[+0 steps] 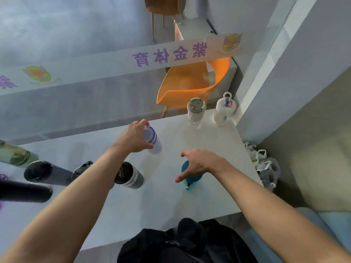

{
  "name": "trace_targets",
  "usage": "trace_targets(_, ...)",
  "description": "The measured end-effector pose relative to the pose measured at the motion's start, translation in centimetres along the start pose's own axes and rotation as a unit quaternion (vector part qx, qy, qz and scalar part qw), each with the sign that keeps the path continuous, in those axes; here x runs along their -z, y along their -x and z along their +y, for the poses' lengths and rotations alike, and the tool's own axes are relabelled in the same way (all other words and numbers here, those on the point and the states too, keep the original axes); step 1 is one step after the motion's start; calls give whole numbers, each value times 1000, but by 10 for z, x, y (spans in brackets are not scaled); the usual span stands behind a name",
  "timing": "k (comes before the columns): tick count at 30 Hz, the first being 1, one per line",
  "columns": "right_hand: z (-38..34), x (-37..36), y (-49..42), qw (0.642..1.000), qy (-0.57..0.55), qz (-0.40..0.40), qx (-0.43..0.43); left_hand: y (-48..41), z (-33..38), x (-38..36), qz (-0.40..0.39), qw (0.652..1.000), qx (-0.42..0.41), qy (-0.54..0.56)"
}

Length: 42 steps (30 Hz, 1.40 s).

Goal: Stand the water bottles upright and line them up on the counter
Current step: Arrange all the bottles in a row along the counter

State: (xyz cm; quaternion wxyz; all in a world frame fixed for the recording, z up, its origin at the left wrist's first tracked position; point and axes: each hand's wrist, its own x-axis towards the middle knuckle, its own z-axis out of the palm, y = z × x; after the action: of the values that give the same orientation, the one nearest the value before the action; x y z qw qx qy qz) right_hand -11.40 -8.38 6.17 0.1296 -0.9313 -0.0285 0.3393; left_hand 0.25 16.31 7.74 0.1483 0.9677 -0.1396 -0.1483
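Observation:
On the white counter (209, 196), my left hand (133, 138) grips the cap end of a white bottle with blue rings (152, 141), which stands roughly upright near the middle. My right hand (199, 164) hovers with spread fingers right over a teal bottle (190, 179), and I cannot tell if it touches it. A clear bottle with a grey lid (195, 112) and a white bottle with a loop handle (224, 111) stand upright at the far right corner. A dark bottle with a black cap (131, 175) stands left of centre.
Several more bottles crowd the left: a green glass one (15, 154), a black-lidded one (43, 172), a dark one (81, 170) partly behind my left arm, and a black one lying down (24, 191). A glass partition backs the counter. White bags (266, 164) lie beyond the right edge.

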Motion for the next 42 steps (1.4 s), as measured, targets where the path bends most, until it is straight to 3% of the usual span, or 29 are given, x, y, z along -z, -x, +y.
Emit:
trace_targets(3,-12,-14,7,999,13,15,-50,-1,-10,0,-10,1000,-23,5)
trace_targets(8,-24,-23,5,985,-60,135,-85,-4,-20,-3,-10,999,-36,15)
trace_targets(14,-31,1,-23,956,-124,260,-49,-15,-32,1,9,999,-15,52)
trace_targets(19,-34,32,-61,932,-170,319,-39,-31,-44,5,41,997,9,66)
trace_targets(30,-35,88,-139,941,-142,305,-34,-74,-38,11,56,994,41,79)
trace_targets(42,-32,90,-154,941,-142,308,-23,-96,-34,15,43,997,21,66)
